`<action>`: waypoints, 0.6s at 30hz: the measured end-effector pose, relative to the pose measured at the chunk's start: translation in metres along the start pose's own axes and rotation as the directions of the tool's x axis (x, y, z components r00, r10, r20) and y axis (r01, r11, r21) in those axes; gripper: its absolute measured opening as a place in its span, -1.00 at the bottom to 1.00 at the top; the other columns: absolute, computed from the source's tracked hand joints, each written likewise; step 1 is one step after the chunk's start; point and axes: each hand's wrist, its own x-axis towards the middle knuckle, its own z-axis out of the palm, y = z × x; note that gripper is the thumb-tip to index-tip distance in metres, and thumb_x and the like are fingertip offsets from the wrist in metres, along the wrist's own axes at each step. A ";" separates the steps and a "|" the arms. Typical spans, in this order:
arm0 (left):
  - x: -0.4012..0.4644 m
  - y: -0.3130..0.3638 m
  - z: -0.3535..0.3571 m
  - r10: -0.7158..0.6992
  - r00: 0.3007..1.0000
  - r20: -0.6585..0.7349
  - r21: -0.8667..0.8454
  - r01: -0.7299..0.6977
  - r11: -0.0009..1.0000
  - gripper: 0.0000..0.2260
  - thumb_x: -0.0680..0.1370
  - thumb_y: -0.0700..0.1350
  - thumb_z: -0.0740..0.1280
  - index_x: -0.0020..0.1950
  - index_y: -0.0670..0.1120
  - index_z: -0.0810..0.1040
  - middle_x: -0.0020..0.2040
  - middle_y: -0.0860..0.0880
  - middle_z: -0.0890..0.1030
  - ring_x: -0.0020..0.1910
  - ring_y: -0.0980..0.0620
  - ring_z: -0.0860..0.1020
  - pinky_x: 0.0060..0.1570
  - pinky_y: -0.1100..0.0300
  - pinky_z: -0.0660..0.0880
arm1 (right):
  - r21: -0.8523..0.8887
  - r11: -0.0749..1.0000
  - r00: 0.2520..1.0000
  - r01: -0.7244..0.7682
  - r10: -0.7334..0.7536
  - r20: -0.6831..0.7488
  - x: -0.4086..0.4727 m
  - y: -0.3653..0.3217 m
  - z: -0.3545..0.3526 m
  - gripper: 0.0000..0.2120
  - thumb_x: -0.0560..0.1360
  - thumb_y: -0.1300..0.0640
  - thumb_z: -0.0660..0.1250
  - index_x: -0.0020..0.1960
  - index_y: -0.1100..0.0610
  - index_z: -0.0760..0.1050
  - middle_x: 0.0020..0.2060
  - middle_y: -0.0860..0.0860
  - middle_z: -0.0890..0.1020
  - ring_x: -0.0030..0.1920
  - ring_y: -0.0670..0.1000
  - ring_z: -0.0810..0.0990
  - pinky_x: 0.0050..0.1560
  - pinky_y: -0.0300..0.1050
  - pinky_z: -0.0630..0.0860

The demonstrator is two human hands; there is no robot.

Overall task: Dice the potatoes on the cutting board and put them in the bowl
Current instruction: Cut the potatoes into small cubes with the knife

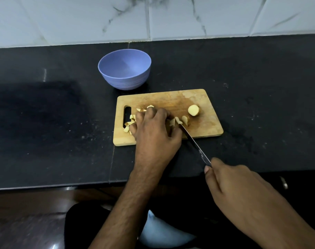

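A wooden cutting board (pixel 205 123) lies on the black counter. Several diced potato pieces (pixel 128 123) are scattered on its left half, and a potato half (pixel 193 110) sits at the right with a few slices (pixel 184 119) near it. My left hand (pixel 153 128) rests over the pieces with its fingers curled down around them; what is under the palm is hidden. My right hand (pixel 242 191) grips the handle of a knife (pixel 194 141), whose blade tip lies on the board by the slices. An empty blue bowl (pixel 124 69) stands just behind the board's left end.
The black counter (pixel 54 123) stretches left and right of the board, ending at a front edge near my body. A white marble-tiled wall (pixel 153 17) rises behind the bowl.
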 end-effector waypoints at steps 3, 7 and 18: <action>0.000 0.000 0.000 0.012 1.000 0.024 0.026 -0.012 1.000 -0.80 0.49 0.09 0.36 0.08 0.10 0.57 0.10 0.13 0.48 0.20 0.06 0.31 0.13 0.09 0.07 | -0.010 1.000 1.000 0.004 -0.004 -0.014 0.002 0.001 -0.001 -0.72 0.67 -0.16 -0.11 -0.13 -0.09 0.22 -0.34 -0.06 0.52 -0.38 -0.11 0.51 -0.42 -0.26 0.32; 0.001 -0.002 -0.001 0.020 0.999 0.030 0.011 -0.020 1.000 -0.84 0.51 0.00 0.37 0.08 0.13 0.58 0.08 0.15 0.51 0.18 0.07 0.34 0.12 0.08 0.14 | -0.015 1.000 0.999 0.008 -0.009 -0.032 0.001 0.002 -0.004 -0.71 0.66 -0.18 -0.11 -0.14 -0.09 0.22 -0.35 -0.07 0.51 -0.39 -0.12 0.50 -0.42 -0.27 0.31; 0.000 -0.002 -0.004 -0.007 1.000 0.025 -0.098 0.010 0.995 -0.78 0.48 -0.09 0.40 0.11 0.10 0.55 0.08 0.21 0.54 0.19 0.12 0.37 0.16 0.10 0.10 | -0.006 0.998 0.997 0.057 -0.057 -0.051 0.015 -0.008 0.000 -0.73 0.67 -0.17 -0.09 -0.10 -0.10 0.25 -0.34 -0.07 0.51 -0.38 -0.12 0.51 -0.39 -0.26 0.36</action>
